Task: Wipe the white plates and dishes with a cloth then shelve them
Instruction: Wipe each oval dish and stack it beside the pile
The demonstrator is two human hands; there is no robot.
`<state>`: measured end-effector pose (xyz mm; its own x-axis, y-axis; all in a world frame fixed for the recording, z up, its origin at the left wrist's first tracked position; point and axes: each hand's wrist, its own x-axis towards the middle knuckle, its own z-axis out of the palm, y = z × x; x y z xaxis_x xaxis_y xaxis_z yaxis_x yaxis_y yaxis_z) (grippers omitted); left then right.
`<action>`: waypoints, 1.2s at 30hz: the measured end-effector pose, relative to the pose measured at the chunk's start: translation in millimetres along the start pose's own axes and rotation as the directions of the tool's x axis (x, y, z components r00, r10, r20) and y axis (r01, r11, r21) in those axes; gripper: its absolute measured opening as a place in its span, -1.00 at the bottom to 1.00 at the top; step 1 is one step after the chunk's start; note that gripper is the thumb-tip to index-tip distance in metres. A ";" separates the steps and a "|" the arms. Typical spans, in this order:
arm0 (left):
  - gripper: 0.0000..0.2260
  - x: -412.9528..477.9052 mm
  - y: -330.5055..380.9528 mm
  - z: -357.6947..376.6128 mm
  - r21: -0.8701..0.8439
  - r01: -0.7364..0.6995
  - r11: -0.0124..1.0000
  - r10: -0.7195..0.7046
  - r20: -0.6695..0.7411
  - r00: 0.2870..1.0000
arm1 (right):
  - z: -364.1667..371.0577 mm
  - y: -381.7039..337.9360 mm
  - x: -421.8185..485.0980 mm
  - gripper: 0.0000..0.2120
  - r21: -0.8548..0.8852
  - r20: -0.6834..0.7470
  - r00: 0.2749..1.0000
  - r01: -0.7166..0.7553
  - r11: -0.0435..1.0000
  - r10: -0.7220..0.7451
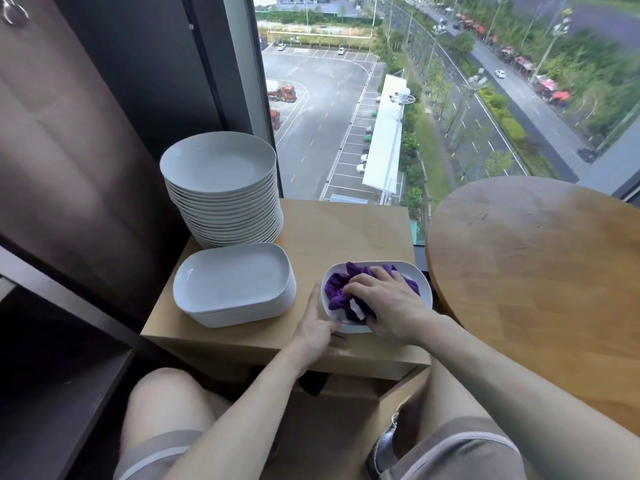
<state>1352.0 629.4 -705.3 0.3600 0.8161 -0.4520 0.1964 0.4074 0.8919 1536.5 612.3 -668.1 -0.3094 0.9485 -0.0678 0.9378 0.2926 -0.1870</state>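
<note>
The low table [346, 230] carries a stack of plates [218, 164] at its far left and stacked dishes [232, 278] nearer. At its near right, a dish [424, 289]: the left hand [317, 329] grips its rim, and the right hand [388, 303] clutches a purple cloth [337, 289] inside.

Taupe shorts [460, 452] with pale hem bands [162, 457]
</note>
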 end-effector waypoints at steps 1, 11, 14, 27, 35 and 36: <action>-0.37 0.1 0.6 0.1 0.015 0.025 1.000 -0.025 -0.001 1.000 | -1.8 7.0 -4.5 -0.65 -0.015 0.004 1.000 -0.003 1.000 0.003; -0.27 2.1 2.0 -3.8 0.123 0.085 0.989 -0.085 -0.007 0.996 | -27.5 51.3 -19.0 -0.80 -0.135 0.113 0.990 -0.073 0.988 0.089; -0.26 1.3 3.4 -4.0 0.148 0.093 0.985 -0.091 -0.017 0.996 | -34.6 53.7 -13.4 -0.93 -0.214 0.099 0.982 -0.139 0.967 0.163; -0.47 12.0 16.7 -16.8 0.314 0.103 0.944 -0.053 -0.163 0.985 | -38.3 44.6 -42.1 -0.67 0.366 -0.148 0.786 -0.520 0.772 0.600; -0.51 17.1 29.2 -14.0 0.359 0.125 0.925 -0.059 -0.190 0.980 | -17.9 8.7 -77.0 -0.60 0.719 -0.199 0.664 -0.401 0.568 0.721; -0.49 16.2 30.8 -13.8 0.365 0.122 0.923 -0.055 -0.189 0.980 | -14.1 4.6 -80.0 -0.60 0.738 -0.196 0.663 -0.385 0.554 0.722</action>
<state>1351.2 660.8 -684.9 0.1696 0.8551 -0.4899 0.5580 0.3264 0.7630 1567.8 539.4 -649.8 0.5029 0.8642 0.0117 0.5221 -0.2930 -0.8010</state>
